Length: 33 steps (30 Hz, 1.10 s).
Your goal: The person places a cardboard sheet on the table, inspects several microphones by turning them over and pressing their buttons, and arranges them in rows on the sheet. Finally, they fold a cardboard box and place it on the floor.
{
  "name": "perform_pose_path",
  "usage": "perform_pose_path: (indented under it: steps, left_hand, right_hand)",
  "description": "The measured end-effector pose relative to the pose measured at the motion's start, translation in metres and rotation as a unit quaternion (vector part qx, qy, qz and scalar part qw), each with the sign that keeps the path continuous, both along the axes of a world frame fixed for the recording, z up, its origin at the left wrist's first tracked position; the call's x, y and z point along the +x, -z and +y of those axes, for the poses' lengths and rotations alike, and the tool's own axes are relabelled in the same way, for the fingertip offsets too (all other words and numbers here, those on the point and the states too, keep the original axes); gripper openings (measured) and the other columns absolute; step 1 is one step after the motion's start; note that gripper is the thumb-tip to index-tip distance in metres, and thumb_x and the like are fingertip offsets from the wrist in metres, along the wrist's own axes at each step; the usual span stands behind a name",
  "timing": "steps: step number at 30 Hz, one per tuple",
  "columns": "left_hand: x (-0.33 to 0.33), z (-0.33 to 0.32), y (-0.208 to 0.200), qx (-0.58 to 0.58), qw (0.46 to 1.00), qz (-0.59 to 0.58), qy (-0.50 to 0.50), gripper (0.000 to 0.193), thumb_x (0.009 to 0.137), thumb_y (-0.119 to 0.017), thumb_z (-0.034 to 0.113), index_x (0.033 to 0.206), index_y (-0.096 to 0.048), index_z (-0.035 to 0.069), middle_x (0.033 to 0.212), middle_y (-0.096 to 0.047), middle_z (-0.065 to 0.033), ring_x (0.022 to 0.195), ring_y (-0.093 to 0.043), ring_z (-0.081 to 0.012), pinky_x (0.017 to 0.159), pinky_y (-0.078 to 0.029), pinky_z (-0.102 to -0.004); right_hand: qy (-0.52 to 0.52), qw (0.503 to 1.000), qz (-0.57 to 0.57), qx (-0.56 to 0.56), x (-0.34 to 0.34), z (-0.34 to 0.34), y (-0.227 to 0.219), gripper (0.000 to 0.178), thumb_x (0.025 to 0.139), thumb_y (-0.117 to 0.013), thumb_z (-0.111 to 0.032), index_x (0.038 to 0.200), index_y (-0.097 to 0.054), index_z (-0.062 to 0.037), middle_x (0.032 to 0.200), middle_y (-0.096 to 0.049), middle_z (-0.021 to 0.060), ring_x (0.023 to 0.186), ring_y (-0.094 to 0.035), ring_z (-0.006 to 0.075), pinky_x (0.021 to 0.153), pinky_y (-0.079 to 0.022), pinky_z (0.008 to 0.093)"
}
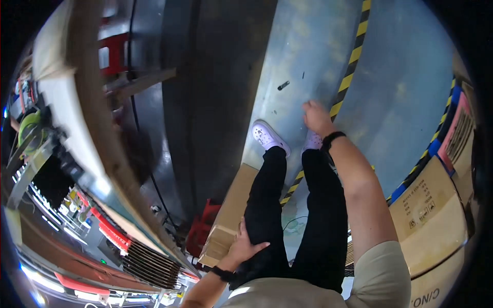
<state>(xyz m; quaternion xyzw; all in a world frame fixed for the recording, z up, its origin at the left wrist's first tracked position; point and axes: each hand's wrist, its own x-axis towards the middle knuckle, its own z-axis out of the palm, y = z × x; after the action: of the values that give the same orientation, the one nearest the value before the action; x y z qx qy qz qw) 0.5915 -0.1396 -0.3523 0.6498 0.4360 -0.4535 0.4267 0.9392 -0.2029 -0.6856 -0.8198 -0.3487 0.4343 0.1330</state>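
Observation:
My left hand [245, 250] lies on my left thigh, its thumb and fingers spread, holding nothing. My right arm stretches down past my right leg. At its end my right hand [317, 118] hovers by my right shoe, above the floor; its fingers are curled closed, and whatever they hold, if anything, is hidden. Beyond that hand, a small black oblong object [283, 85] lies on the floor. A thin dark strip [303, 75] lies close to it. My feet are in lilac clogs, the left clog [267, 136] showing most.
Yellow-and-black tape [353, 61] crosses the blue-grey floor [405, 87]. Cardboard cartons [429, 200] stand at the right. A brown cardboard box [226, 231] is beside my left leg. A workbench edge [97, 133] runs along the left, with red stools [114, 53] beyond it.

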Motion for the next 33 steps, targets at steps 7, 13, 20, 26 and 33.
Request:
perform_pose_path:
  steps: [7,13,20,26,33]
  left_hand:
    - [0.0,0.016,0.027,0.048,0.998,0.025,0.023,0.14,0.06,-0.083,0.056,0.144,0.012,-0.002,0.142,-0.019,-0.0356,0.132,-0.027,-0.0507,0.109,-0.029,-0.0483]
    - [0.015,0.033,0.039,0.05,0.996,0.069,0.019,0.14,0.058,-0.082,0.058,0.144,0.011,-0.002,0.144,-0.016,-0.0324,0.132,-0.026,-0.0504,0.109,-0.029,-0.0491]
    - [0.022,0.035,0.032,0.031,0.993,0.109,-0.019,0.136,0.06,-0.081,0.058,0.146,0.007,0.001,0.145,-0.018,-0.0299,0.131,-0.028,-0.0496,0.108,-0.032,-0.0502]
    - [0.029,0.022,0.014,0.005,0.991,0.126,0.042,0.131,0.062,-0.077,0.061,0.148,0.002,0.003,0.147,-0.017,-0.0285,0.134,-0.027,-0.0488,0.108,-0.033,-0.0504]
    - [0.023,0.007,0.006,-0.011,0.994,0.107,0.006,0.125,0.065,-0.074,0.063,0.149,-0.004,0.003,0.148,-0.02,-0.0292,0.135,-0.027,-0.0475,0.107,-0.033,-0.051]
  right_hand:
    - [-0.021,0.998,-0.066,0.009,-0.032,0.077,0.142,0.034,0.094,-0.042,-0.014,0.125,-0.055,-0.0098,0.134,-0.047,0.0146,0.128,-0.041,0.0309,0.109,-0.034,0.0422]
    - [-0.022,0.98,-0.179,0.08,-0.039,0.088,0.231,0.025,0.086,-0.047,-0.01,0.108,-0.059,-0.0117,0.12,-0.051,0.0113,0.112,-0.048,0.0304,0.093,-0.043,0.0421]
    - [0.009,0.995,-0.089,0.048,-0.036,0.054,0.206,0.017,0.084,-0.056,-0.007,0.101,-0.056,-0.0069,0.096,-0.06,0.0137,0.093,-0.058,0.0356,0.079,-0.048,0.045]
    - [0.018,0.998,-0.032,0.053,-0.004,-0.006,0.09,0.021,0.088,-0.055,-0.019,0.101,-0.062,-0.0033,0.097,-0.062,0.0203,0.093,-0.058,0.0397,0.082,-0.047,0.0486]
    - [0.096,0.992,0.004,-0.08,0.033,-0.108,-0.095,0.031,0.094,-0.048,-0.027,0.094,-0.066,-0.0015,0.091,-0.064,0.0253,0.087,-0.059,0.0446,0.076,-0.047,0.0507]
